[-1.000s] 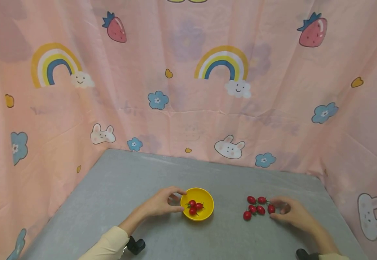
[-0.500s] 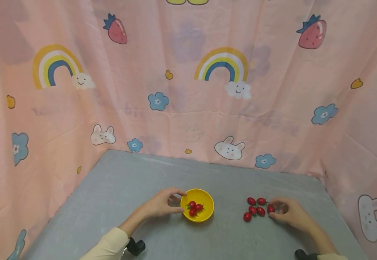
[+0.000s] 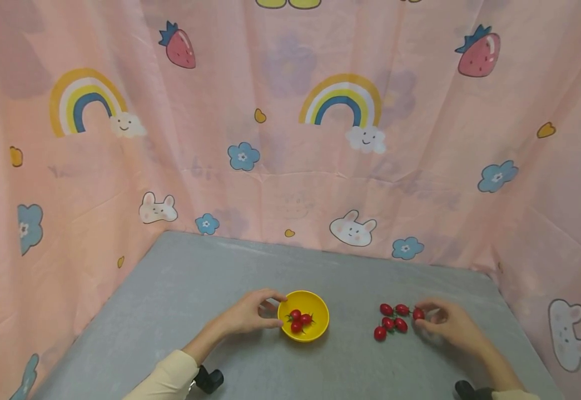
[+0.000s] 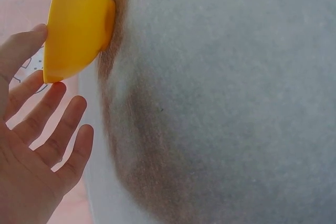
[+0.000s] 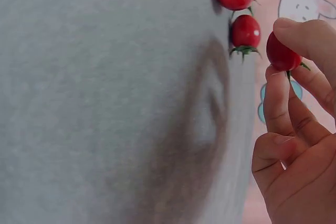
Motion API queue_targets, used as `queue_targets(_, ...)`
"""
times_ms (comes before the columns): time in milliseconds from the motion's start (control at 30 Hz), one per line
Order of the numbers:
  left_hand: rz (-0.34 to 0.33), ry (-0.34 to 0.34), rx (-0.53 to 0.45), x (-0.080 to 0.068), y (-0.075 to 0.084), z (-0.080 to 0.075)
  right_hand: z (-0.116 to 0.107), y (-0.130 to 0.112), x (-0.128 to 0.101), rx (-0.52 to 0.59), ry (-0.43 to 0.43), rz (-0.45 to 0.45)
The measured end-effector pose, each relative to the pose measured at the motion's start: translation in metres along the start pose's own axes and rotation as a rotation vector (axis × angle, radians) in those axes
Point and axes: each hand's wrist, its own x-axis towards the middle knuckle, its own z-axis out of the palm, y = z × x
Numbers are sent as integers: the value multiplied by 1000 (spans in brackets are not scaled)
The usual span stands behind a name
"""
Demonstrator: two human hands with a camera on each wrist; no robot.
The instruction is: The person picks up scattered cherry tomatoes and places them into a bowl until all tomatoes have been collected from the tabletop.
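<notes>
Holding a yellow bowl at its left side with the left hand, on a left forearm slanting in from the lower left. Touching the rim with thumb and fingertips set apart in a wide curve, with the other fingers spread loosely below in the left wrist view. Containing, in that bowl, at least three red tomatoes. Pinching a single tomato firmly between thumb and fingertips of the right hand, on a right forearm angled in from the lower right. Bending a lower finger back toward the palm in the right wrist view. Keeping well right of the bowl, just beside five loose tomatoes on a gray table.
</notes>
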Motion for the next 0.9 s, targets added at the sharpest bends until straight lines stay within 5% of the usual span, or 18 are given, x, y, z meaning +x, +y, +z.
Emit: queue_targets(900,0,-1,-13,-1,-1,-1,12,-53,26,-8,72,-141)
